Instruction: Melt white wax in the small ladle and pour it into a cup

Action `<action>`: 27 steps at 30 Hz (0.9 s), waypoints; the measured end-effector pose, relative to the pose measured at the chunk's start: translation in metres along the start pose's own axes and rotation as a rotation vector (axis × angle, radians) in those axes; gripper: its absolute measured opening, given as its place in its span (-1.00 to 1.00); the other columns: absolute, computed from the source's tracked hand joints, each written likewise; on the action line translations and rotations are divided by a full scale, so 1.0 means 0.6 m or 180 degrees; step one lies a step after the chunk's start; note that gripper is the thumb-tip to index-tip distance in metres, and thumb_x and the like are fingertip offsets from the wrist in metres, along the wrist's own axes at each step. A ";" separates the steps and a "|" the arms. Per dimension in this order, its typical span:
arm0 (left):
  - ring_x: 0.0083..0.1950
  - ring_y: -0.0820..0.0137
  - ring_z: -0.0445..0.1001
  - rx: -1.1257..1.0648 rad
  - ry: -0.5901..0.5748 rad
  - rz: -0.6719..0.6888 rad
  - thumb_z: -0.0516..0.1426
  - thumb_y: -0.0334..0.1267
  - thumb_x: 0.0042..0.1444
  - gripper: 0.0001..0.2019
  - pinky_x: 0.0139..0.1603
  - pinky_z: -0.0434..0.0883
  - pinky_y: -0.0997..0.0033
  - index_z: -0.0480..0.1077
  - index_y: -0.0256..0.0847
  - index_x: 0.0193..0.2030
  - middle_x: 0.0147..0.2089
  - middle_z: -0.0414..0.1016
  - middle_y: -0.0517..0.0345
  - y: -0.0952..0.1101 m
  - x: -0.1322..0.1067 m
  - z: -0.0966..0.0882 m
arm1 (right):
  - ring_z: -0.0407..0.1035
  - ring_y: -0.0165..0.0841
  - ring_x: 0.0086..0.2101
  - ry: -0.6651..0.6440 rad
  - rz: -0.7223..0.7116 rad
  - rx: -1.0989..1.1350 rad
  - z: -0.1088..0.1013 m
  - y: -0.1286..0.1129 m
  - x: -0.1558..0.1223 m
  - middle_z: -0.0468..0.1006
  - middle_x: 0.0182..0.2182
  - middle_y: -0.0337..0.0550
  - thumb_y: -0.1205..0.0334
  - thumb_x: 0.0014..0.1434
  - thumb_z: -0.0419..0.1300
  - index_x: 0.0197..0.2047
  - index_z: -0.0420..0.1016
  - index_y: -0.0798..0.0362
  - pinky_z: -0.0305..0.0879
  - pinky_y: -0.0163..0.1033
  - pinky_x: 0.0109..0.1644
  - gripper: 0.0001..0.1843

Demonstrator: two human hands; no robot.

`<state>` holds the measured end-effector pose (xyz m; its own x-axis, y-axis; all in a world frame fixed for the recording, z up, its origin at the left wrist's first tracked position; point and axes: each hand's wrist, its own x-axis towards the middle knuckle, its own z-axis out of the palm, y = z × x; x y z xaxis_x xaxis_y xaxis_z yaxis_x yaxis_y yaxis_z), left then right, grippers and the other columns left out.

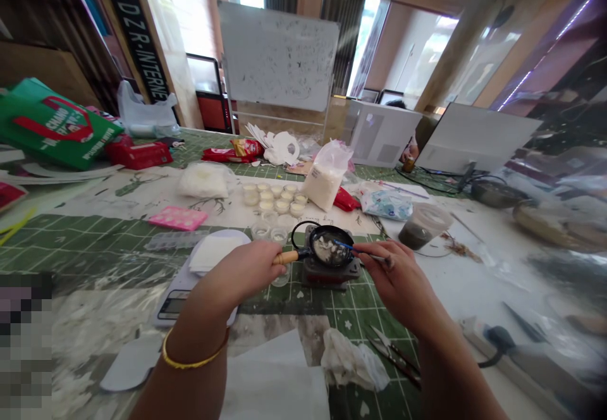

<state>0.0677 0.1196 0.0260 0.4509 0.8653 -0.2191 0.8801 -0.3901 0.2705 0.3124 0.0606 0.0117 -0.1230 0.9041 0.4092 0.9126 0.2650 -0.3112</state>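
Observation:
My left hand (253,269) is closed around the wooden handle (286,257) of a small black frying pan (343,233). The pan rests on a compact hot plate (327,277). White, partly clumped flakes (326,250) lie in the pan, with a darker wet-looking patch beside them. Between the fingers of my right hand (398,281) is a thin stick with a blue end (342,244), which reaches over the rim into the flakes. A kitchen scale (173,306) with white sheets (215,252) on it stands left of the pan, partly behind my left arm.
Behind the pan are several small cups of pale wax-like filling (283,206) and a bag of white granules (325,179). A pink mold (177,218) lies left. Crumpled tissue (351,360) and scissors (393,352) lie in front. A grey-filled tub (424,225) stands right.

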 end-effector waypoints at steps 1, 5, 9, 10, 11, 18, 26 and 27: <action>-0.37 0.33 0.40 0.0003 0.0023 0.0003 -0.04 -0.15 0.06 -0.83 -0.45 0.14 0.42 0.26 -0.17 -0.40 -0.37 0.42 0.13 -0.001 0.000 0.000 | 0.38 -0.30 -0.20 -0.0035 -0.0011 -0.0007 0.002 0.000 0.001 0.55 -0.27 -0.14 0.21 0.21 -0.01 -0.16 0.47 -0.02 0.10 0.00 0.07 -0.75; -0.39 0.35 0.39 0.0044 0.0033 0.0001 -0.04 -0.16 0.05 -0.83 -0.47 0.13 0.43 0.28 -0.18 -0.40 -0.38 0.42 0.12 0.000 0.000 0.000 | 0.38 -0.30 -0.20 0.0039 -0.0044 0.0038 0.013 0.000 0.005 0.56 -0.27 -0.14 0.21 0.21 -0.01 -0.16 0.47 -0.01 0.13 -0.02 0.04 -0.75; -0.40 0.36 0.37 0.0150 0.0008 0.0062 -0.04 -0.13 0.06 -0.78 -0.47 0.14 0.43 0.32 -0.20 -0.39 -0.37 0.44 0.09 0.003 0.000 0.001 | 0.38 -0.25 -0.24 -0.0059 -0.0068 0.0007 0.019 0.002 0.007 0.56 -0.33 -0.12 0.22 0.17 0.03 -0.20 0.51 0.01 0.19 -0.05 -0.07 -0.76; -0.40 0.37 0.37 0.0165 0.0017 0.0078 -0.04 -0.12 0.06 -0.77 -0.46 0.15 0.44 0.33 -0.21 -0.37 -0.36 0.44 0.08 0.003 0.001 0.001 | 0.39 -0.25 -0.26 -0.0021 -0.0049 0.0013 0.019 0.003 0.006 0.56 -0.34 -0.11 0.21 0.16 0.04 -0.21 0.51 0.02 0.21 -0.08 -0.12 -0.76; -0.41 0.37 0.36 0.0212 0.0019 0.0038 -0.04 -0.10 0.07 -0.75 -0.46 0.15 0.43 0.34 -0.22 -0.36 -0.36 0.44 0.07 0.003 0.002 0.002 | 0.39 -0.26 -0.29 0.0093 -0.0040 0.0050 0.019 0.004 0.005 0.55 -0.36 -0.11 0.18 0.17 0.03 -0.20 0.51 0.02 0.22 -0.11 -0.17 -0.75; -0.28 0.36 0.36 0.0310 -0.0195 -0.0026 0.02 -0.04 0.03 -0.68 -0.33 0.16 0.45 0.42 -0.23 -0.25 -0.38 0.40 0.11 -0.004 0.023 0.005 | 0.33 -0.34 -0.39 0.0011 0.0022 -0.0060 0.022 0.005 0.006 0.49 -0.46 -0.15 0.06 0.19 0.02 -0.10 0.47 -0.04 0.15 -0.22 -0.31 -0.69; -0.41 0.41 0.33 0.0166 0.0001 0.0129 -0.12 0.01 0.12 -0.59 -0.44 0.12 0.43 0.39 -0.26 -0.37 -0.38 0.43 0.05 0.002 0.014 0.001 | 0.39 -0.27 -0.28 0.0180 0.0036 -0.0041 0.028 0.007 0.013 0.54 -0.32 -0.14 0.10 0.19 0.02 -0.15 0.48 -0.02 0.21 -0.14 -0.20 -0.72; -0.42 0.40 0.33 0.0137 0.0035 0.0145 -0.12 0.01 0.13 -0.60 -0.46 0.12 0.42 0.38 -0.25 -0.37 -0.38 0.43 0.06 0.001 0.013 0.002 | 0.39 -0.27 -0.27 0.0252 0.0058 0.0023 0.028 0.009 0.013 0.54 -0.29 -0.13 0.10 0.20 0.01 -0.12 0.47 -0.02 0.22 -0.13 -0.18 -0.71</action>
<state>0.0719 0.1257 0.0236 0.4892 0.8496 -0.1972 0.8644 -0.4422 0.2394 0.3095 0.0749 -0.0011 -0.0751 0.8795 0.4699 0.9115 0.2516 -0.3253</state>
